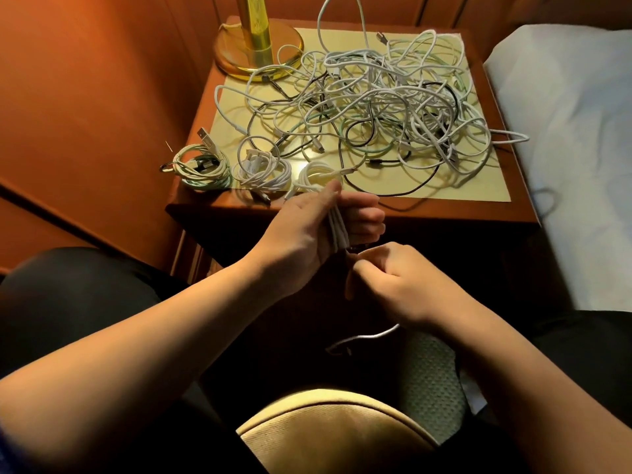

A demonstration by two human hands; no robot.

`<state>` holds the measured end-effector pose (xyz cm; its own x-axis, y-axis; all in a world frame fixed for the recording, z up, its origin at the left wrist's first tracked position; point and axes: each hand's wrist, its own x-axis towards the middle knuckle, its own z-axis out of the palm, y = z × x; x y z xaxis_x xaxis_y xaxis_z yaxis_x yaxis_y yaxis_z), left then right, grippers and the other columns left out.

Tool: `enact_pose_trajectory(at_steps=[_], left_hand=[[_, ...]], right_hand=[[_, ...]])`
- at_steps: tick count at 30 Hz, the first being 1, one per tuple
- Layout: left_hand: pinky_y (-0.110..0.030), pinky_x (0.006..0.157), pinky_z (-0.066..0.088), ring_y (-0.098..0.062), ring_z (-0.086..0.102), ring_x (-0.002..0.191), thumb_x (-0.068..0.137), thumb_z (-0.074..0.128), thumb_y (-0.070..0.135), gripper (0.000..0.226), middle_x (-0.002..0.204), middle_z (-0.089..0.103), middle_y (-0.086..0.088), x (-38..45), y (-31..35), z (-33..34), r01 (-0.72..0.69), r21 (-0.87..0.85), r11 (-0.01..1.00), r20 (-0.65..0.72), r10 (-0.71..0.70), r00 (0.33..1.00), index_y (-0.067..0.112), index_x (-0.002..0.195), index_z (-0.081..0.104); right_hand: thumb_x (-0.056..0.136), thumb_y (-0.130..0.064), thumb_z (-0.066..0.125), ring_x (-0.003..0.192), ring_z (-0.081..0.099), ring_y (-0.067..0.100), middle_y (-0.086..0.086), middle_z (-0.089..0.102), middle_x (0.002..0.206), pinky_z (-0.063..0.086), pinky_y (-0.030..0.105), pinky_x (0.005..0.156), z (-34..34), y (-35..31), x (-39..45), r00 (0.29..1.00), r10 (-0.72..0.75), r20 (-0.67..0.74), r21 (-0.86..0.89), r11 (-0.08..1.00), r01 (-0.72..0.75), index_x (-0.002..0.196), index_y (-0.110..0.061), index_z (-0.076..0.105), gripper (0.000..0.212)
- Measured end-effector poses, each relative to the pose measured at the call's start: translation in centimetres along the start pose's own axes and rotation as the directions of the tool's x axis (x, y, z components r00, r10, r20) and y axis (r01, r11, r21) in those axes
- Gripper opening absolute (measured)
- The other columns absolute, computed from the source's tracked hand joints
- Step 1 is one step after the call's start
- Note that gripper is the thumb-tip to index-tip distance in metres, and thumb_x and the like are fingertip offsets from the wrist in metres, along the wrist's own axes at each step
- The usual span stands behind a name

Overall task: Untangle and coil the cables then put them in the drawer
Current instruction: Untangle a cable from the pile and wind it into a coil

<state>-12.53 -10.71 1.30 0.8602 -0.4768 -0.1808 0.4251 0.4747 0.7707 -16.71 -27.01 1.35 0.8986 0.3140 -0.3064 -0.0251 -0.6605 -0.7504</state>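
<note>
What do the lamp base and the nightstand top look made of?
The lamp base looks like polished brass or brass-plated metal: golden with bright mirror glints. The nightstand looks like varnished reddish wood, smooth with a soft sheen along its edge; its pale yellow inset could be laminate or a mat.

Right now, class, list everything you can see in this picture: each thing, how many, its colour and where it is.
tangled cables: one heap, white, green and black, on the nightstand top
coiled cables: two finished bundles, green-white and white, front left edge
nightstand: one, brown wood
lamp base: one, brass, back left corner
bed: one, white, at right
white cable: one, looped in left hand
left hand: grips the loops
right hand: pinches the cable's loose end
</note>
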Motion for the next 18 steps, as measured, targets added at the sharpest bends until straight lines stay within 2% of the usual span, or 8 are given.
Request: enact_pose_trajectory(at_steps=[3, 5, 6, 7, 9, 13, 16, 18], left_hand=[[-0.029, 0.084, 0.058, -0.023, 0.075, 0.088, 0.112, 0.031, 0.017, 0.044, 0.093, 0.075, -0.018, -0.3, -0.2, -0.6, -0.168, 0.388, 0.906, 0.040, 0.165, 0.985, -0.010, 0.109, 0.066], [-0.016, 0.079, 0.050, -0.007, 0.071, 0.080, 0.111, 0.037, 0.014, 0.040, 0.090, 0.076, -0.013, -0.6, -0.2, -1.0, -0.267, 0.717, 0.644, 0.120, 0.264, 0.957, -0.005, 0.104, 0.072], [-0.013, 0.076, 0.046, -0.004, 0.068, 0.077, 0.111, 0.040, 0.015, 0.039, 0.086, 0.075, -0.008, -0.7, -0.2, -1.1, -0.287, 0.803, 0.522, 0.167, 0.267, 0.949, 0.000, 0.099, 0.074], [-0.013, 0.074, 0.044, -0.005, 0.066, 0.074, 0.110, 0.042, 0.017, 0.039, 0.081, 0.073, -0.004, -0.7, -0.1, -1.3, -0.277, 0.839, 0.468, 0.192, 0.221, 0.956, 0.005, 0.093, 0.074], [-0.016, 0.067, 0.042, -0.009, 0.061, 0.064, 0.111, 0.040, 0.024, 0.044, 0.070, 0.068, -0.003, -0.7, 0.1, -1.1, -0.209, 0.827, 0.522, 0.200, 0.074, 0.977, 0.006, 0.085, 0.071], [-0.024, 0.051, 0.039, -0.017, 0.048, 0.048, 0.109, 0.029, 0.037, 0.055, 0.054, 0.051, -0.002, -0.4, 0.2, 0.0, -0.024, 0.636, 0.771, 0.184, -0.121, 0.975, 0.005, 0.078, 0.061], [-0.022, 0.046, 0.032, -0.011, 0.039, 0.043, 0.108, 0.030, 0.040, 0.053, 0.054, 0.047, 0.000, -0.5, 0.1, 0.3, 0.153, 0.400, 0.904, 0.221, -0.256, 0.941, 0.002, 0.084, 0.060], [-0.019, 0.046, 0.033, -0.008, 0.041, 0.044, 0.105, 0.036, 0.035, 0.044, 0.058, 0.050, 0.000, -0.5, 0.1, 0.1, 0.229, 0.268, 0.936, 0.235, -0.294, 0.926, 0.000, 0.093, 0.060]], right_hand=[[0.101, -0.036, 0.055, 0.047, 0.055, 0.008, 0.000, 0.062, 0.052, 0.043, 0.035, 0.056, -0.8, -0.7, -1.1, 0.999, 0.004, -0.033, -0.018, 1.000, -0.004, 0.061, -0.013, 0.072, 0.050], [0.097, -0.038, 0.054, 0.048, 0.052, 0.009, -0.003, 0.057, 0.050, 0.041, 0.035, 0.053, -1.4, -0.9, -1.6, 0.994, -0.054, -0.096, 0.052, 0.997, 0.059, 0.056, -0.017, 0.065, 0.047], [0.094, -0.038, 0.053, 0.050, 0.051, 0.010, -0.004, 0.054, 0.051, 0.041, 0.037, 0.053, -1.8, -0.8, -1.8, 0.985, -0.089, -0.149, 0.089, 0.991, 0.103, 0.057, -0.020, 0.061, 0.042], [0.093, -0.037, 0.052, 0.053, 0.050, 0.011, -0.004, 0.052, 0.053, 0.041, 0.038, 0.053, -2.2, -0.7, -1.9, 0.972, -0.124, -0.202, 0.110, 0.983, 0.148, 0.060, -0.022, 0.059, 0.037], [0.099, -0.033, 0.051, 0.056, 0.050, 0.010, -0.005, 0.054, 0.059, 0.042, 0.035, 0.053, -2.7, -0.4, -2.0, 0.934, -0.201, -0.296, 0.058, 0.972, 0.228, 0.069, -0.026, 0.058, 0.032], [0.107, -0.023, 0.056, 0.066, 0.063, 0.015, -0.005, 0.067, 0.075, 0.048, 0.034, 0.057, -2.5, 0.4, -1.5, 0.861, -0.275, -0.428, -0.018, 0.955, 0.296, 0.095, -0.022, 0.067, 0.016], [0.106, -0.025, 0.058, 0.074, 0.068, 0.016, -0.007, 0.072, 0.082, 0.055, 0.036, 0.063, -2.0, 0.7, -0.9, 0.861, -0.203, -0.466, 0.115, 0.951, 0.287, 0.104, -0.019, 0.071, 0.014], [0.108, -0.029, 0.054, 0.087, 0.072, 0.012, -0.009, 0.075, 0.090, 0.057, 0.035, 0.078, -1.3, 1.0, -0.2, 0.900, -0.116, -0.421, 0.228, 0.946, 0.229, 0.107, -0.025, 0.074, 0.020]])
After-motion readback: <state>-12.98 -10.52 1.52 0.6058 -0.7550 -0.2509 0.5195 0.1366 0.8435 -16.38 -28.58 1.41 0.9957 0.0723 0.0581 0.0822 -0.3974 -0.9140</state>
